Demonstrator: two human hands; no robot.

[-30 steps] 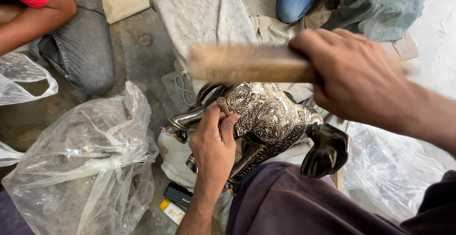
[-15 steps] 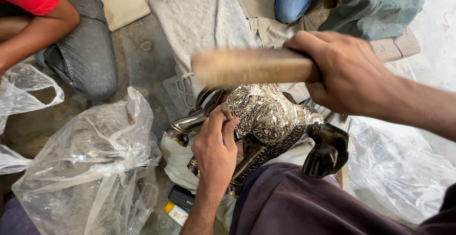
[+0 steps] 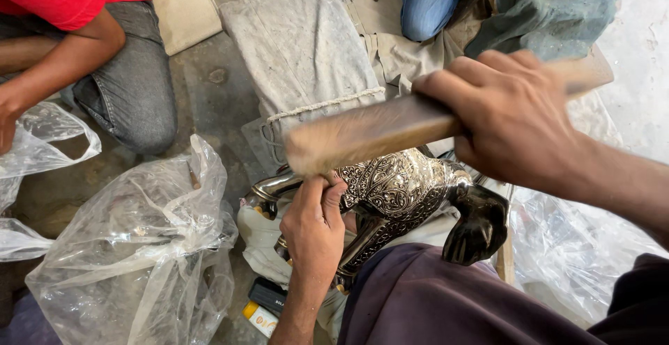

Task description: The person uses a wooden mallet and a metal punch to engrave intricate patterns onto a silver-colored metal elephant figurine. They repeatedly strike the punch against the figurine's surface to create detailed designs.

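A dark metal animal figurine with silver engraved ornament lies across my lap, its black head at the right. My left hand pinches something small against the figurine's left end; what it pinches is hidden by the fingers. My right hand grips a wooden mallet-like stick, held level just above the figurine. The stick's left end is blurred.
A crumpled clear plastic bag lies at my left, more plastic at the right. A person in a red shirt and grey jeans crouches at the upper left, another in blue jeans at the top. Grey cloth covers the floor ahead.
My right hand has swung the wooden stick a little, its blurred end now lower and closer to the figurine. My left hand stays pinched at the figurine's left end.
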